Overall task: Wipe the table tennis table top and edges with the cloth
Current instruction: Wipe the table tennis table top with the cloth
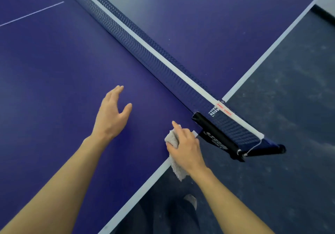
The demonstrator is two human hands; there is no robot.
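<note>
The blue table tennis table (54,81) fills most of the view, with a white line along its side edge. My right hand (186,146) holds a pale grey cloth (175,158) down on that side edge, close to the net clamp. Its forefinger points forward and part of the cloth hangs over the edge. My left hand (112,114) hovers just over the blue top to the left of the cloth, fingers straight and thumb spread, holding nothing.
A dark blue net (145,52) with a white top band crosses the table diagonally. Its black clamp post (219,137) sticks out past the side edge, right beside my right hand. Grey floor (281,89) lies to the right; my shoe (191,200) shows below.
</note>
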